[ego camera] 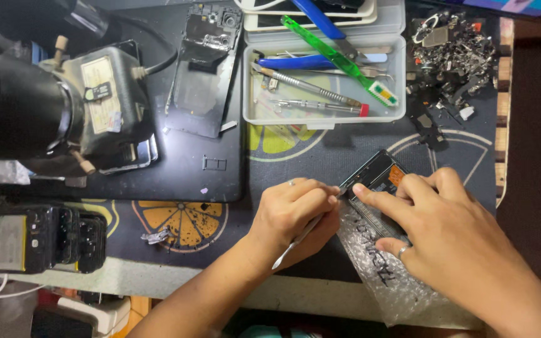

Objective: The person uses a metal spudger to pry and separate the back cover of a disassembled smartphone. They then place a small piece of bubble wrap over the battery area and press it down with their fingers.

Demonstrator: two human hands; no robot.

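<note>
- A dark phone part (380, 178) with an orange patch is laid tilted on the surface, at about 3 o'clock of the view's middle, its lower end lying on a sheet of bubble wrap (386, 272)
- It is pressed down by the right hand (452, 235), fingers spread flat; the forefinger tip is set on the part's near edge, a ring is seen on one finger
- A thin metal pry tool (298, 241) is gripped pen-fashion in the closed left hand (295, 216), its upper tip brought against the part's edge, at 9 o'clock of the right forefinger
- A slip is judged possible: the tip lies touching the forefinger, so a jab could be caused by too much push; the part could also be cracked or scratched by levering, or slid on the slack wrap
- At 12 o'clock of the part, a clear tray (324, 116) of tools with a green-handled brush (336, 59) is seen; at 1 o'clock, a heap of small metal parts (449, 53)
- At 10 o'clock, an opened phone back (205, 69) is laid on a black mat (176, 169)
</note>
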